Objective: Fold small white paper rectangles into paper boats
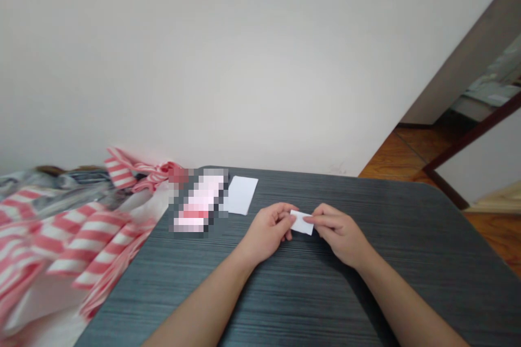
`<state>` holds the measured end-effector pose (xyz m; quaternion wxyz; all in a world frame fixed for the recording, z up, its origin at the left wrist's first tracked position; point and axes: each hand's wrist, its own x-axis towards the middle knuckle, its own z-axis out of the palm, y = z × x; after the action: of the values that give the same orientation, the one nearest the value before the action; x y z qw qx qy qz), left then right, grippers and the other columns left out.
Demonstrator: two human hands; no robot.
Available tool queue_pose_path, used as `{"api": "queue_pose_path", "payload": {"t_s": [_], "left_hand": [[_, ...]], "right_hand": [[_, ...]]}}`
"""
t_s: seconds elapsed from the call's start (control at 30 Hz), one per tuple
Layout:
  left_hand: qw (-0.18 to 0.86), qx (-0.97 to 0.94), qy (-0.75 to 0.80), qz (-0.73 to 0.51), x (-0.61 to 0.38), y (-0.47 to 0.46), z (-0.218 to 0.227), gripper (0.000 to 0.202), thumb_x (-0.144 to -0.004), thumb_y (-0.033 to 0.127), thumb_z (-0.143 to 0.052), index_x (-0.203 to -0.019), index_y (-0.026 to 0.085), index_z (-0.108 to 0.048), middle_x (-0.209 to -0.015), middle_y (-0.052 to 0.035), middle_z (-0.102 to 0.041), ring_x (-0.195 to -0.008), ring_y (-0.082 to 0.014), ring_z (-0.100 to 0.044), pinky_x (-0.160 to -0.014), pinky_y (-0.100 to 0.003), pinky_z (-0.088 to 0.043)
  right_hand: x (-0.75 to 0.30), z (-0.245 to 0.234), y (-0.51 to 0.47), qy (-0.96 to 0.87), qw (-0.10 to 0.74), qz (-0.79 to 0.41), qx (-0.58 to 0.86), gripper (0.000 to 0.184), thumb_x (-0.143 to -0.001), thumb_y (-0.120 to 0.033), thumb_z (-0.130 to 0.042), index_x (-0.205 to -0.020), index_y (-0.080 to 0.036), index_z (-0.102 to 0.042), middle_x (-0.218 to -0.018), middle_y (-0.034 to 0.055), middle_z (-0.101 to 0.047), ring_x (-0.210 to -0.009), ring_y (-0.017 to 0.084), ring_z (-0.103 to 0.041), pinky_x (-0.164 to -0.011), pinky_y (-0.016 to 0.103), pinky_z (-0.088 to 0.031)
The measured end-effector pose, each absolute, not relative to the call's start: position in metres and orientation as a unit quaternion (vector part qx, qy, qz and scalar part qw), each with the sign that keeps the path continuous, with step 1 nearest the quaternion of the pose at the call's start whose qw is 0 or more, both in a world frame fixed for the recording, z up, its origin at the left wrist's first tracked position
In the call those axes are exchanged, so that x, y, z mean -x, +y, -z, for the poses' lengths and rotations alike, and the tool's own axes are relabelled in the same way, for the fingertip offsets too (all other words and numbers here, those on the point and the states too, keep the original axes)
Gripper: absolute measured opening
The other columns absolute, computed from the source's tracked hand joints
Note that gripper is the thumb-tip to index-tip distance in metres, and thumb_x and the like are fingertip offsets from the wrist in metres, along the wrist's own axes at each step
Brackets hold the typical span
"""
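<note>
Both of my hands meet over the middle of a dark grey table (366,282). Between them is a small folded white paper (302,222). My left hand (268,230) pinches its left end with curled fingers. My right hand (340,233) grips its right end, thumb and fingers pressed on the paper. The paper sits just above the tabletop.
A flat white sheet (242,194) lies on the table behind my left hand, beside a blurred-out patch (199,200). Red-and-white striped cloth (73,244) is piled left of the table. A white wall stands behind; wooden floor (391,157) and a doorway lie at the right.
</note>
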<state>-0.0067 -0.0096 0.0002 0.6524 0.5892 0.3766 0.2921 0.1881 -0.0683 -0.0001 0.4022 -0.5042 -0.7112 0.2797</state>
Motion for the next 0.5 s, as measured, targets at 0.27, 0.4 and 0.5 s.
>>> {"api": "queue_pose_path", "payload": {"t_s": [0.27,0.4,0.5], "left_hand": [[0.656,-0.583,0.377,-0.297,0.007,-0.008,0.004,0.027,-0.083,0.030,-0.061,-0.103,0.012,-0.062,-0.062,0.0005,-0.063,-0.053,-0.0104,-0.057,-0.051,-0.020,-0.042],[0.659,-0.577,0.369,-0.311,0.006,-0.008,0.003,0.025,-0.083,0.029,-0.060,-0.101,0.011,-0.062,-0.064,-0.0007,-0.065,-0.054,-0.0111,-0.058,-0.055,-0.022,-0.046],[0.659,-0.574,0.371,-0.312,0.006,-0.008,0.002,0.022,-0.083,0.025,-0.060,-0.099,0.011,-0.063,-0.062,-0.0004,-0.065,-0.053,-0.0103,-0.057,-0.055,-0.021,-0.046]], "right_hand": [[-0.189,0.005,-0.067,-0.725,0.402,-0.273,0.487,0.031,-0.093,-0.016,-0.050,-0.104,-0.027,-0.076,-0.087,0.0039,-0.062,-0.079,0.016,-0.060,-0.070,0.027,-0.045],[-0.189,0.008,-0.066,-0.712,0.413,-0.291,0.487,0.028,-0.092,-0.016,-0.050,-0.102,-0.025,-0.075,-0.090,0.0047,-0.064,-0.082,0.017,-0.061,-0.075,0.029,-0.047],[-0.187,0.013,-0.066,-0.645,0.441,-0.340,0.523,0.027,-0.091,-0.018,-0.053,-0.113,-0.022,-0.068,-0.090,0.0045,-0.067,-0.081,0.017,-0.063,-0.075,0.029,-0.049]]}}
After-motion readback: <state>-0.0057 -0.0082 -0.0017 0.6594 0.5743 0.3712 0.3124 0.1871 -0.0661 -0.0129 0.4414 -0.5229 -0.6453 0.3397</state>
